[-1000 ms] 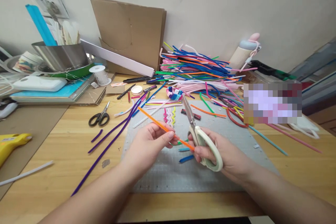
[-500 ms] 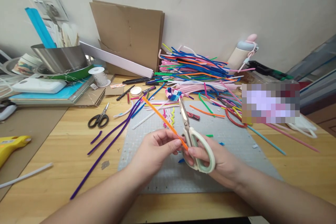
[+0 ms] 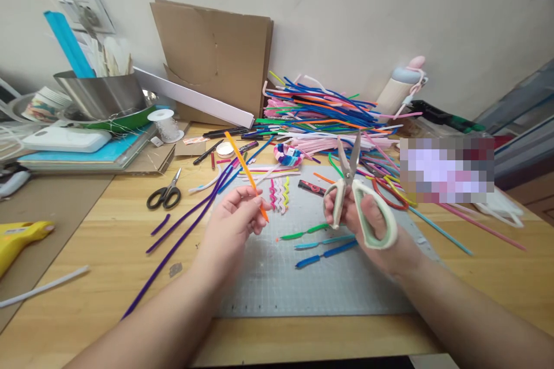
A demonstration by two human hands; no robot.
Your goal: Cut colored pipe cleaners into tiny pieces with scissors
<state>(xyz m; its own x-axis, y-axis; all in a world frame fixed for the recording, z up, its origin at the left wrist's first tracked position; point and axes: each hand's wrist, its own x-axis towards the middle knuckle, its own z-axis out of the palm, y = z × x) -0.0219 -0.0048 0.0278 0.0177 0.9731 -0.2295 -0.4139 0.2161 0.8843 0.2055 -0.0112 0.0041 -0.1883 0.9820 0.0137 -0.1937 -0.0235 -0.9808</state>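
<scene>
My left hand (image 3: 236,216) pinches an orange pipe cleaner (image 3: 243,164) between thumb and fingertips, its long end pointing up and away. In my right hand (image 3: 381,236) is a pair of pale green-handled scissors (image 3: 375,219), thumb through one loop, blades spread and pointing up. The scissors and the orange pipe cleaner are apart. On the grey cutting mat (image 3: 268,288) between my hands lie a green trimmed pipe cleaner (image 3: 303,233), a light blue one (image 3: 318,243) and a dark blue one (image 3: 324,255). Beyond them lies a braided pink, white and yellow piece (image 3: 280,193).
A heap of colourful pipe cleaners (image 3: 320,106) lies at the back. Black-handled scissors (image 3: 165,195) and purple pipe cleaners (image 3: 190,225) are on the left, near a yellow tool (image 3: 26,236). A metal bowl (image 3: 104,95), cardboard (image 3: 212,57) and a bottle (image 3: 396,89) stand along the wall.
My hands have moved apart. The scissors went up and right, and their blades opened. My left hand shifted left and up with the orange pipe cleaner, uncovering the green and blue pieces.
</scene>
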